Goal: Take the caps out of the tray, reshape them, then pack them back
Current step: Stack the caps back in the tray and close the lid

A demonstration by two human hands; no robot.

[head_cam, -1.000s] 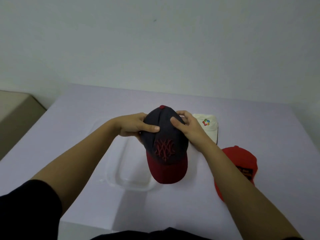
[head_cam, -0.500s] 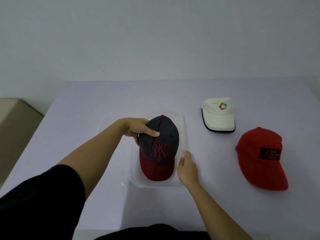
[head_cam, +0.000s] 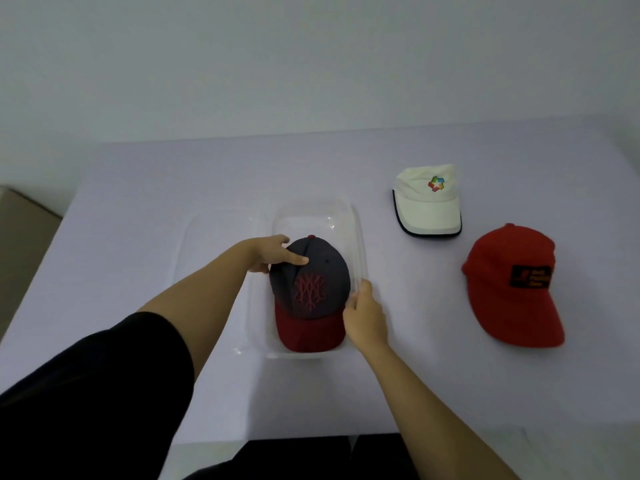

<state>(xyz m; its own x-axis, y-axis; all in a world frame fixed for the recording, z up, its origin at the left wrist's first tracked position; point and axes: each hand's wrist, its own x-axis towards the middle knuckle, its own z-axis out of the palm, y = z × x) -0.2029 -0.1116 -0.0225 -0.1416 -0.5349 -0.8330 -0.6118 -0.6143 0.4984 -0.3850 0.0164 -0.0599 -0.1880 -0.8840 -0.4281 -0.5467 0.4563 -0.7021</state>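
A dark grey cap with a red brim (head_cam: 311, 289) lies in the clear plastic tray (head_cam: 318, 213), brim toward me. My left hand (head_cam: 273, 254) grips the cap's crown on its left side, thumb on top. My right hand (head_cam: 363, 317) holds the tray's right rim, next to the cap's brim. A white cap with a coloured logo (head_cam: 429, 202) lies on the table to the right of the tray. Further right and nearer to me lies a red cap with a black patch (head_cam: 512, 285).
The table (head_cam: 173, 174) is covered with a pale lilac cloth; its left edge drops off beside a beige box (head_cam: 20, 237). A second clear tray or lid (head_cam: 214, 237) lies just left of the one with the cap. A white wall stands behind.
The dark cap came down from in front of me into the tray. My right hand let go of the cap and took the tray's right rim. The view shifted left.
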